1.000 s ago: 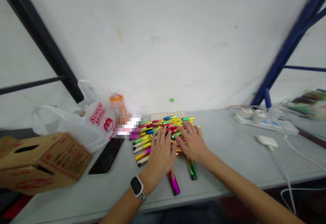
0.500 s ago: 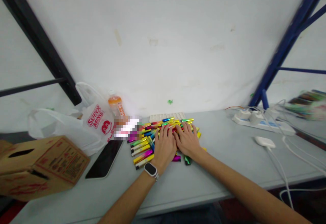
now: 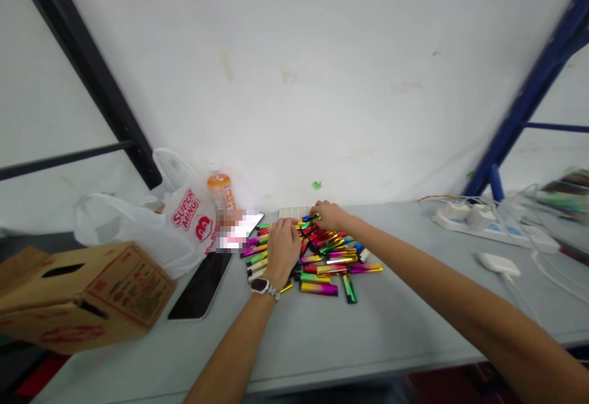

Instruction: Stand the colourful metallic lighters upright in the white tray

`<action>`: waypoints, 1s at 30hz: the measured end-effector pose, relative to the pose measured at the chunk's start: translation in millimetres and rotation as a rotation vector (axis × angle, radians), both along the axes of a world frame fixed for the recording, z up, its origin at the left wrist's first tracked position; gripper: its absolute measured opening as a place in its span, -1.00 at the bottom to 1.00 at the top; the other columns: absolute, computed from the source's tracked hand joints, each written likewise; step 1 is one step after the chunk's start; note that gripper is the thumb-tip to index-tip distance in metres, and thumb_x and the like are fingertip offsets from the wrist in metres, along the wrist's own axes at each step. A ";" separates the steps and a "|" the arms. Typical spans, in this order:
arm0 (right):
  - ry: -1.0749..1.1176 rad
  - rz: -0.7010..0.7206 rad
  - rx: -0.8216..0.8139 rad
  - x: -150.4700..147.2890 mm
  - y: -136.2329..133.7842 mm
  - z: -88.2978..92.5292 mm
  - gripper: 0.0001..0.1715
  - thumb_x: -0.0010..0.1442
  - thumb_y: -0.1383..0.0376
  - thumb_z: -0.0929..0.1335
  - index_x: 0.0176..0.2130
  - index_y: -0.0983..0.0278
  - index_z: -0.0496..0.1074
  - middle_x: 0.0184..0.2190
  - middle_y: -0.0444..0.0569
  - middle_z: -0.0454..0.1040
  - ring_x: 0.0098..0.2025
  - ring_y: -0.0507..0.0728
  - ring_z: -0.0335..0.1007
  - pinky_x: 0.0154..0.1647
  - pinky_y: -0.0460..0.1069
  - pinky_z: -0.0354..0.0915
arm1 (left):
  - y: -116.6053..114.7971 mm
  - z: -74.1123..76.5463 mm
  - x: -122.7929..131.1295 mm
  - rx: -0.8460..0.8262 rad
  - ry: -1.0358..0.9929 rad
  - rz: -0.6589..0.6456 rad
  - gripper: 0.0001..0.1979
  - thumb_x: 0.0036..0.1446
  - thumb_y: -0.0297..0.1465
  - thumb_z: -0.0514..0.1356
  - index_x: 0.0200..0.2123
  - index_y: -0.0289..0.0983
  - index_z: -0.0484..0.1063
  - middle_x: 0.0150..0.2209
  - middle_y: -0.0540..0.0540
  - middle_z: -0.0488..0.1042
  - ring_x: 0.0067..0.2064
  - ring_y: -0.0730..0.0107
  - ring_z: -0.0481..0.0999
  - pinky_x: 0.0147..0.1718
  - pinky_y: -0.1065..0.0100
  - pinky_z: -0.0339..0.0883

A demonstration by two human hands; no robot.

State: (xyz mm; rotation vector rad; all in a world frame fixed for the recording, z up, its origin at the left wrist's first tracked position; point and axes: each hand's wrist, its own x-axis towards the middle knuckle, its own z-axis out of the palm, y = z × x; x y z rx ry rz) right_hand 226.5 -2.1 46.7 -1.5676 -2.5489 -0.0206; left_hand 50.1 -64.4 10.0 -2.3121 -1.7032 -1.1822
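A heap of shiny multicoloured sticks (image 3: 329, 258) lies on the grey table (image 3: 322, 336), close to the wall. My left hand (image 3: 281, 246), with a watch (image 3: 263, 286) on its wrist, rests palm down on the left side of the heap, fingers laid over the sticks. My right hand (image 3: 327, 214) reaches to the far edge of the heap. Its fingers are curled down onto the sticks beside a small white pad (image 3: 291, 212). What they pinch is hidden.
A dark phone (image 3: 202, 278), a white plastic bag (image 3: 151, 226), an orange bottle (image 3: 221, 190) and a cardboard box (image 3: 78, 297) sit to the left. A power strip (image 3: 478, 220), a white adapter (image 3: 497, 263) and cables lie on the right. Dark and blue frame posts flank the wall.
Both hands slid away from me across the heap; the right now reaches its far edge with fingers curled. Sticks they covered lie spread out nearer me. The view shifted a little.
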 end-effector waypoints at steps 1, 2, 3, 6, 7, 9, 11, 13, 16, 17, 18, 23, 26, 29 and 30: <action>-0.036 0.019 -0.016 -3.4 8.9 4.1 -0.58 0.15 0.30 0.30 0.00 0.23 0.50 0.01 0.14 0.47 0.05 0.29 0.35 -0.01 0.09 0.26 | -0.6 -0.9 -3.5 0.003 -0.020 -0.007 -0.75 0.28 -0.50 -0.06 -0.19 -0.27 0.41 -0.18 -0.17 0.48 -0.08 0.15 0.41 -0.02 0.11 0.29; -0.069 0.025 -0.039 -7.0 16.5 7.5 -0.57 0.12 0.30 0.33 -0.01 0.22 0.51 0.00 0.13 0.49 0.03 0.30 0.38 -0.03 0.08 0.27 | -1.8 -1.7 -6.4 0.005 -0.034 -0.017 -0.75 0.28 -0.50 -0.06 -0.19 -0.27 0.41 -0.17 -0.17 0.48 -0.08 0.16 0.41 -0.02 0.11 0.29; -0.096 0.023 -0.067 -10.7 23.0 10.4 -0.57 0.09 0.29 0.35 -0.02 0.22 0.53 -0.03 0.12 0.51 0.00 0.29 0.41 -0.06 0.07 0.29 | -3.2 -2.2 -8.7 0.005 -0.044 -0.028 -0.75 0.27 -0.50 -0.06 -0.19 -0.27 0.41 -0.17 -0.17 0.48 -0.08 0.16 0.41 -0.02 0.11 0.30; -0.164 0.011 -0.153 -20.9 36.3 15.7 -0.57 0.02 0.28 0.39 -0.06 0.19 0.56 -0.12 0.07 0.58 -0.12 0.26 0.49 -0.14 0.04 0.32 | -7.0 -2.3 -12.1 0.003 -0.061 -0.048 -0.76 0.26 -0.51 -0.04 -0.20 -0.27 0.42 -0.17 -0.16 0.48 -0.07 0.16 0.42 -0.01 0.11 0.31; -0.188 0.012 -0.166 -23.8 39.1 16.8 -0.57 0.00 0.27 0.40 -0.08 0.19 0.57 -0.13 0.07 0.59 -0.14 0.26 0.50 -0.17 0.03 0.33 | -7.6 -2.1 -12.4 0.004 -0.062 -0.047 -0.77 0.25 -0.51 -0.04 -0.20 -0.27 0.42 -0.17 -0.16 0.48 -0.07 0.16 0.41 -0.01 0.11 0.31; -0.248 0.021 -0.159 -28.4 43.1 18.4 -0.59 -0.02 0.26 0.43 -0.12 0.21 0.58 -0.14 0.09 0.59 -0.16 0.27 0.51 -0.19 0.04 0.33 | -8.2 -1.9 -12.5 0.008 -0.059 -0.041 -0.77 0.25 -0.51 -0.03 -0.21 -0.27 0.42 -0.17 -0.16 0.48 -0.07 0.16 0.41 -0.01 0.10 0.32; -0.303 0.039 -0.122 -30.8 46.1 19.9 -0.63 -0.03 0.24 0.44 -0.16 0.25 0.59 -0.15 0.14 0.59 -0.15 0.30 0.51 -0.18 0.05 0.33 | -8.0 -2.1 -12.8 0.011 -0.049 -0.037 -0.77 0.26 -0.51 -0.04 -0.21 -0.27 0.42 -0.17 -0.17 0.48 -0.07 0.16 0.42 0.00 0.10 0.32; -0.316 0.075 -0.072 -30.1 48.1 21.0 -0.66 0.02 0.22 0.43 -0.18 0.29 0.58 -0.16 0.18 0.58 -0.14 0.31 0.51 -0.16 0.06 0.32 | -7.8 -2.3 -13.6 0.011 -0.046 -0.034 -0.77 0.26 -0.50 -0.04 -0.22 -0.27 0.41 -0.18 -0.17 0.48 -0.07 0.17 0.42 0.01 0.11 0.31; -0.166 0.121 0.031 -23.7 44.7 20.0 -0.67 0.15 0.21 0.35 -0.12 0.32 0.50 -0.14 0.20 0.56 -0.12 0.26 0.49 -0.12 0.04 0.29 | -7.7 -1.8 -15.1 0.011 -0.072 -0.031 -0.77 0.26 -0.51 -0.03 -0.23 -0.26 0.42 -0.18 -0.16 0.47 -0.06 0.19 0.42 0.01 0.12 0.31; -0.056 0.122 0.059 -20.9 40.1 18.4 -0.68 0.20 0.21 0.31 -0.11 0.33 0.46 -0.16 0.18 0.56 -0.14 0.23 0.48 -0.13 0.02 0.28 | -7.9 -1.4 -15.3 0.011 -0.086 -0.032 -0.78 0.25 -0.51 -0.03 -0.23 -0.25 0.42 -0.18 -0.15 0.48 -0.06 0.19 0.42 0.01 0.13 0.31; 0.087 0.115 0.076 -18.5 33.0 16.1 -0.70 0.25 0.20 0.27 -0.10 0.32 0.42 -0.20 0.15 0.56 -0.18 0.19 0.47 -0.15 0.01 0.28 | -8.3 -0.9 -15.3 0.013 -0.103 -0.037 -0.78 0.25 -0.51 -0.02 -0.24 -0.24 0.42 -0.18 -0.14 0.48 -0.06 0.19 0.42 0.01 0.13 0.31; 1.041 0.112 0.004 -18.5 -30.9 -3.9 -0.68 0.32 0.05 0.17 -0.24 0.23 0.25 -0.43 -0.11 0.46 -0.38 0.06 0.38 -0.26 -0.03 0.30 | -11.9 0.2 -9.2 0.026 -0.195 -0.134 -0.77 0.27 -0.49 -0.03 -0.23 -0.25 0.42 -0.19 -0.14 0.48 -0.06 0.20 0.44 0.01 0.11 0.31; 1.497 0.111 -0.222 -24.3 -68.6 -15.7 -0.63 0.26 -0.05 0.21 -0.17 0.17 0.20 -0.50 -0.22 0.36 -0.49 0.03 0.31 -0.46 -0.07 0.27 | -14.2 -0.5 -2.7 0.036 -0.232 -0.182 -0.78 0.28 -0.46 -0.02 -0.23 -0.25 0.43 -0.20 -0.13 0.48 -0.06 0.21 0.44 0.00 0.12 0.32; 1.665 -0.009 -0.358 -24.5 -88.9 -22.8 -0.58 0.18 -0.10 0.27 -0.22 0.16 0.21 -0.60 -0.31 0.17 -0.65 -0.04 0.01 -0.67 -0.14 -0.03 | -16.4 0.8 2.1 0.035 -0.247 -0.245 -0.80 0.28 -0.45 -0.01 -0.24 -0.25 0.43 -0.20 -0.12 0.48 -0.07 0.24 0.44 0.00 0.15 0.32; 1.663 -0.045 -0.364 -23.1 -92.1 -24.4 -0.57 0.18 -0.12 0.27 -0.29 0.18 0.22 -0.63 -0.32 0.10 -0.67 -0.05 -0.08 -0.69 -0.14 -0.11 | -17.4 2.1 3.1 0.028 -0.246 -0.274 -0.80 0.28 -0.45 0.00 -0.24 -0.25 0.43 -0.20 -0.12 0.48 -0.07 0.25 0.45 -0.01 0.17 0.33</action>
